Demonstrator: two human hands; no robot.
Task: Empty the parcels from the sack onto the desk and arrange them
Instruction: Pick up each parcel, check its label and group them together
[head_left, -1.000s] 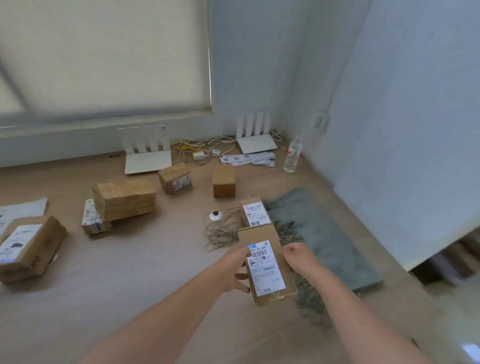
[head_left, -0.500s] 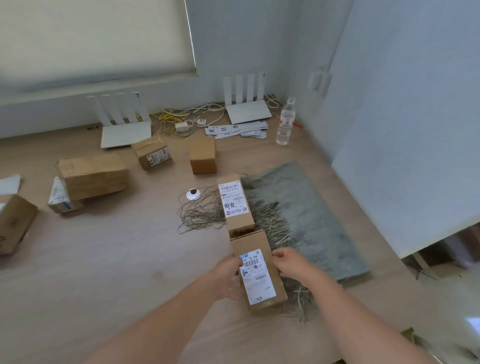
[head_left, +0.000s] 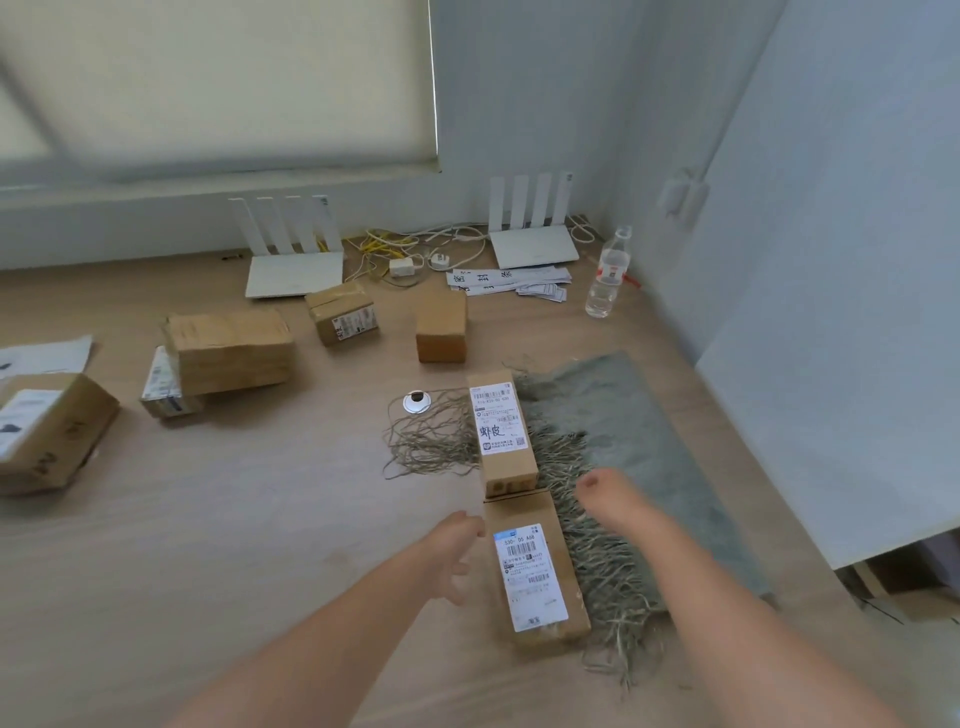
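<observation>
Currently 2 long parcels are laid end to end along the frayed left edge of the sack (head_left: 623, 415), on the desk (head_left: 260, 519). On the near parcel (head_left: 535, 571), "530- D5 A68" is read on a white label above barcodes. On the far parcel (head_left: 501, 431), "虾皮" is handwritten on the label. Smaller print is unreadable. The left hand (head_left: 457, 551) is seen just beside the near parcel's left side, fingers loosely curled, nothing gripped. The right hand (head_left: 602, 493) is blurred, clear of both parcels, over the fringe; its finger spread cannot be told.
</observation>
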